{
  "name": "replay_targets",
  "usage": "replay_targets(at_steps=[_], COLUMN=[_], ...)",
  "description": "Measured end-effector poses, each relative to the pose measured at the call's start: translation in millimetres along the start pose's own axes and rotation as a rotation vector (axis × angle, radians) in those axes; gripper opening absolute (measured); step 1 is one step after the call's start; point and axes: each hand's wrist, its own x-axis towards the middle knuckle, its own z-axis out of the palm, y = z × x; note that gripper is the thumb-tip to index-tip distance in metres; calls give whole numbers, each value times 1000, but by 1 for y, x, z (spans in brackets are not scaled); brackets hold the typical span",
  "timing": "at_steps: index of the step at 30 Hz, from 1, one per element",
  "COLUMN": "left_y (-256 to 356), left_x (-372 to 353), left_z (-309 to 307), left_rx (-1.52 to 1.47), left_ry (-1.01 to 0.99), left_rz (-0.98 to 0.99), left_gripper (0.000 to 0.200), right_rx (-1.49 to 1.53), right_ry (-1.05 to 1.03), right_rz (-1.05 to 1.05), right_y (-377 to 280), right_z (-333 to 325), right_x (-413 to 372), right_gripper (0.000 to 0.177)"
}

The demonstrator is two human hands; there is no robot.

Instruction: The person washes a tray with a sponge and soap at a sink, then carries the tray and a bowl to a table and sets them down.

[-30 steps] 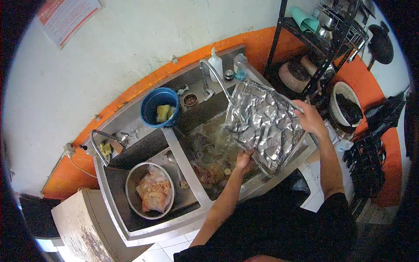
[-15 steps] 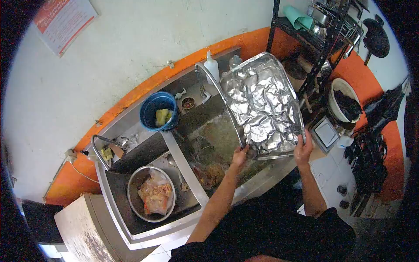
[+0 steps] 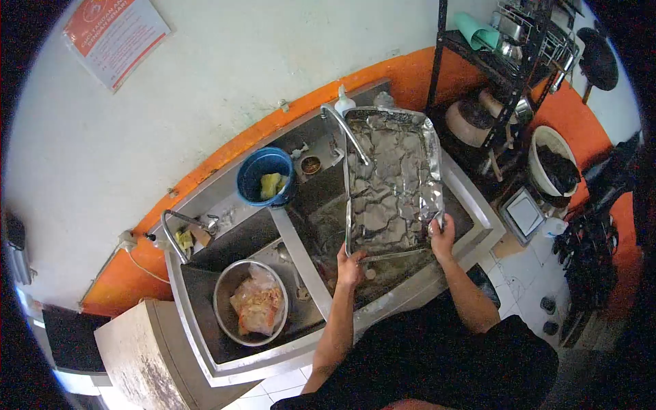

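Both hands grip a large rectangular tray [image 3: 389, 184] lined with crumpled foil, held over the right basin of the steel sink [image 3: 383, 280]. My left hand [image 3: 350, 265] closes on its near left corner. At the near right corner, my right hand [image 3: 443, 236] is wrapped round the rim. The foil looks dull grey in the middle and shiny along the right side. A curved faucet [image 3: 348, 133] reaches over the tray's left part. Murky water or wet residue shows in the basin below, partly hidden by the tray.
In the left basin, a round metal bowl [image 3: 222, 311] holds a plastic bag of food. A blue bucket [image 3: 254, 195] with a yellow sponge stands on the back ledge, beside a small round dish [image 3: 311, 165]. A black shelf rack [image 3: 471, 51] rises at the back right.
The tray has moved lower and left, under the faucet, and its tilt has changed, so the foil looks grey rather than bright. Both hands still hold it. The camera view has shifted slightly.
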Motion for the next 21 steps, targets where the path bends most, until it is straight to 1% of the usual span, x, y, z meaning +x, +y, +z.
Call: replay_targets(at_steps=[1, 2, 4, 5, 6, 7, 8, 9, 10, 11, 12, 13, 14, 16, 17, 18, 20, 21], left_y=[1, 7, 22, 21, 18, 19, 21, 27, 33, 37, 43, 48, 51, 61, 68, 73, 80, 88], left_x=[-6, -12, -27, -30, -31, -31, -33, -37, -40, -42, -42, -42, -42, -38, -37, -35, -32, -33], left_z=[3, 0, -4, -10, -14, -17, -21, -22, -24, -25, -24, -26, -31, -42, -44, -49, -58, -56], left_rx=[-35, -31, 76, 79, 182, 286, 290, 299, 309, 313, 381, 447, 450, 390, 388, 389, 455, 494], left_ry=[77, 88, 48, 57, 76, 90, 91, 94, 97, 97, 122, 147, 146, 146, 136, 135, 186, 122], left_rz=[95, 100, 108, 105, 183, 264, 266, 240, 210, 208, 233, 258, 259, 157, 184, 182, 56, 15], left_gripper=[42, 42, 40, 40, 40, 41, 41, 39, 37, 37, 35, 34, 34, 32, 33, 33, 34, 34], right_rx=[84, 91, -193, -64, -61, -118, -174, 69, 73, 61, 50, 276, 279, 581, 554, 555, 549, 549], right_ry=[-75, -85, -71, -148, -153, -136, -116, -333, -331, -368, -406, -544, -543, -875, -713, -711, -760, -754], right_rz=[84, 87, -57, 126, 129, 250, 371, 695, 697, 813, 925, 1001, 1001, 729, 1135, 1137, 1174, 1174], right_y=[-17, -8, -8, -8, -3, 8, 18, 26, 8, -11, -27, 63, 72, 78, -5, 1, 19, 9], right_z=[6, 15, 34, 37, 46, 58, 68, 68, 70, 74, 76, 89, 81, 76, 70, 68, 60, 53], right_x=[-5, -1, 2, 1, 1, 2, 4, 8, 5, 0, -2, 1, -9, -18, -16, -14, -12, -11], right_gripper=[35, 35, 38, 45, 45, 49, 52, 83, 83, 86, 89, 79, 79, 61, 45, 45, 46, 46])
